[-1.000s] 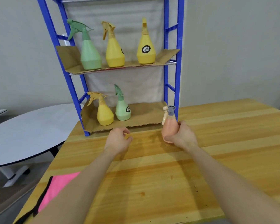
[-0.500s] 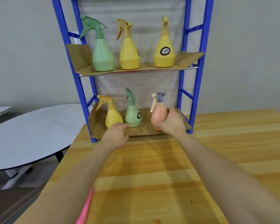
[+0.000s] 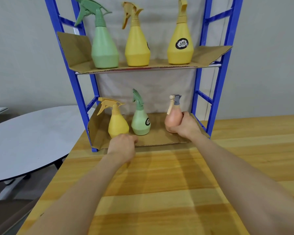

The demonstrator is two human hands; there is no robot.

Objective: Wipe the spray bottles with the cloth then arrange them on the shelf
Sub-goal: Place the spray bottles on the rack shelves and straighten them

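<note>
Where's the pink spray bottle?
Head view: the pink spray bottle is at the right end of the lower shelf, held by the right hand, beside the small green bottle.

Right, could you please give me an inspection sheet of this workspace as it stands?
Surface: wooden table, with the shelf standing at its far edge.
Job's things: upper level holds the large green bottle, middle yellow bottle and right yellow bottle; lower level holds the small yellow bottle and small green bottle; the pink bottle is at its right end, unclear whether set down; the cloth is not in view.
Clutter: nothing seen.
Hands: right hand grips the pink bottle; left hand at the lower front edge, fingers curled, nothing visible in it.
Cables: nothing seen.
Surroundings: cardboard liner, backing fabric, round grey table.
</note>
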